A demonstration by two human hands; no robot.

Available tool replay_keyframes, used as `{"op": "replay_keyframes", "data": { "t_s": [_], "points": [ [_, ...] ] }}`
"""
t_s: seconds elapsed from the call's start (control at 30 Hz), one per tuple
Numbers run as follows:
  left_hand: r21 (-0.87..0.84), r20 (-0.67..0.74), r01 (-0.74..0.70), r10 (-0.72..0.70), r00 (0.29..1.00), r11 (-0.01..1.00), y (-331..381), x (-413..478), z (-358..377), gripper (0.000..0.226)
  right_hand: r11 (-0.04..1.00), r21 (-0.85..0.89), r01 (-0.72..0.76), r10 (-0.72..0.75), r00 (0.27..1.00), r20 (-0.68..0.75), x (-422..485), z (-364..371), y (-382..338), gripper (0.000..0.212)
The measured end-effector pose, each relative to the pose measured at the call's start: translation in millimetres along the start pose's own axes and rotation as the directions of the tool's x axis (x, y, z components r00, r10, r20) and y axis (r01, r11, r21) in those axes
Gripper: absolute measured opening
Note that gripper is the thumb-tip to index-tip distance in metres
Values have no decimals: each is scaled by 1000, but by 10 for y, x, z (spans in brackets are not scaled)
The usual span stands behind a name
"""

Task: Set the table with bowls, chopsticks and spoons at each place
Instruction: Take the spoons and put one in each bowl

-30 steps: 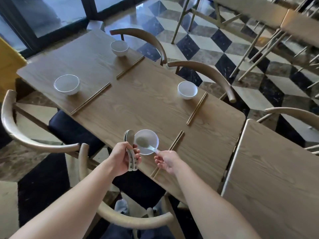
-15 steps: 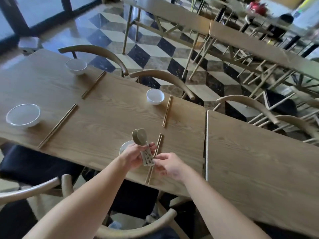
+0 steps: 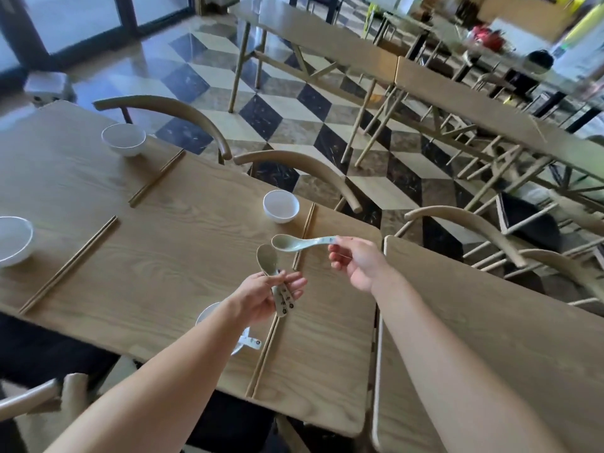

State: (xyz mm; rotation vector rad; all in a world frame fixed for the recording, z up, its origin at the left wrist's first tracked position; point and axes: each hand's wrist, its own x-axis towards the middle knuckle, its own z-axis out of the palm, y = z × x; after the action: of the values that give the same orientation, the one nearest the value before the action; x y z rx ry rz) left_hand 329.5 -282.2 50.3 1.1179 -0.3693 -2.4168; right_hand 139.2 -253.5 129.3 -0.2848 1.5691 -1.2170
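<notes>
Right hand had come off the stack since the earlier frame and carried one spoon out toward 12 o'clock. It pinched the spoon by the handle tip, scoop end pointing to 9 o'clock, held in the air over the table. Left hand gripped the stack by the handles, scoops up toward 12. Count was unclear, at least two.

By my read, the target was the far bowl, near the scoop at 12 o'clock, with no spoon in it. Its chopsticks lay just beside it at 3 o'clock and ran under the held spoon. Near bowl sat at 6 o'clock from left hand, half hidden by the forearm. It already had a spoon handle sticking out toward 4 o'clock. Third bowl at 10 o'clock and fourth bowl at 9 o'clock showed no spoon.

To do the drop well, it needed:
- scoop lowered into far bowl first
- handle laid on the rim, chopsticks side, to match the near place
- release only once the rim took the weight

A tip pinch gave little control, so a slow descent looked wise. Risks were clipping the rim and sliding the bowl, or knocking the chopsticks askew.
</notes>
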Motion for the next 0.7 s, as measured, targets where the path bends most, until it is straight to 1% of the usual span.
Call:
{"op": "replay_keyframes", "data": {
  "t_s": [0.07, 0.2, 0.27, 0.37, 0.5, 0.53, 0.7],
  "points": [
    [-16, -38, -26, 26, 999, 1000, 98, 233, 72, 41, 999, 45, -8, 9, 1000, -11, 356, -8, -179, 11],
    [-66, -95, -70, 63, 993, 995, 361, 716, 177, 23, 988, 101, -119, 119, 993, 8, 1161, 13, -377, 12],
    [-71, -136, -77, 67, 988, 994, 485, 907, 235, 23, 979, 103, -176, 175, 984, 22, 1545, 22, -361, 13],
    [-85, -182, -52, 35, 983, 995, 622, 1152, 310, 23, 966, 125, -227, 222, 974, 49, 2022, 27, -295, 13],
    [-128, -264, -64, 28, 964, 990, 713, 1346, 331, 10, 937, 184, -297, 286, 954, 85, 2380, 79, -168, 13],
    [-133, -264, -64, 26, 964, 989, 716, 1372, 326, 10, 933, 185, -309, 297, 950, 92, 2440, 87, -134, 13],
    [-146, -305, -25, -21, 952, 989, 637, 1485, 196, 27, 919, 174, -353, 338, 934, 112, 2685, 130, 19, 11]
  ]
}}
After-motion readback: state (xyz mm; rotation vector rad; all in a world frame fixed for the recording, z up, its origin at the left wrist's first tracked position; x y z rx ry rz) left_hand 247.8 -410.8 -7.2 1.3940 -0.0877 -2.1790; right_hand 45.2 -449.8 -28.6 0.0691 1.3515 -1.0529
